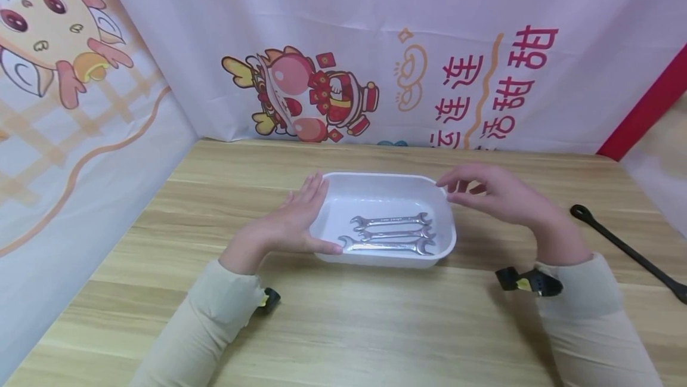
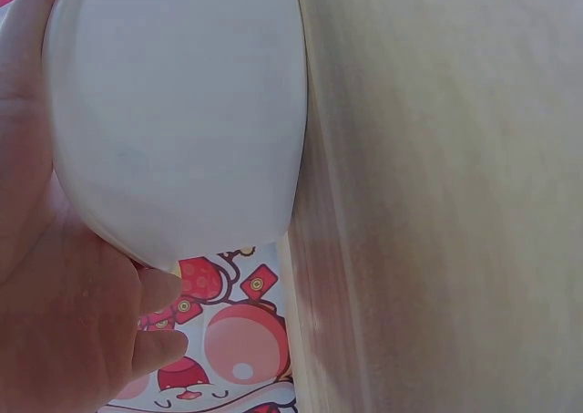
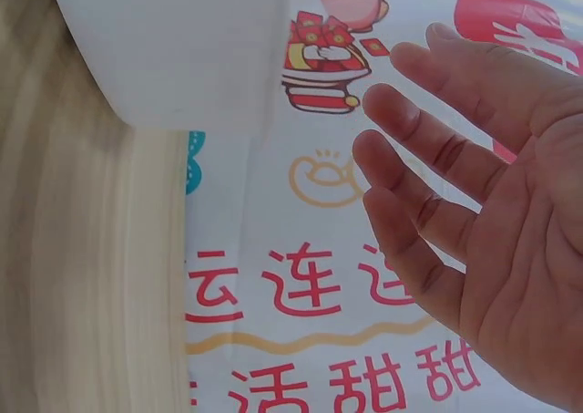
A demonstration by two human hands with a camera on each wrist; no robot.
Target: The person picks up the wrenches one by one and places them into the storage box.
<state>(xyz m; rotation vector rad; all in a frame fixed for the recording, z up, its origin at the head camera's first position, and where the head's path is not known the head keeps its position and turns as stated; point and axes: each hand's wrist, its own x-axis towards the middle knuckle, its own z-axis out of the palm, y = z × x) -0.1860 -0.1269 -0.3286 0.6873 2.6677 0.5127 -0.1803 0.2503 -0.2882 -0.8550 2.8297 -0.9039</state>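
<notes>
A white rectangular plastic tray [image 1: 386,260] with rounded corners stands on the wooden table, three silver double open-end wrenches lying side by side inside it. They are an upper wrench [image 1: 392,220], a middle wrench [image 1: 397,234] and a lower wrench [image 1: 383,245]. My left hand [image 1: 292,220] rests against the tray's left end, fingers extended at the back corner and thumb along the front rim. At the right end, my right hand [image 1: 496,193] has its fingertips close to the rim, fingers loosely bent. In the right wrist view that palm holds nothing, and the tray wall [image 3: 182,57] stands apart from it.
A long black tool [image 1: 625,247] with a ring end lies on the wooden table [image 1: 376,327] at the right. Behind the table hangs a printed white cloth [image 1: 397,17], with another patterned cloth [image 1: 70,112] along the left side.
</notes>
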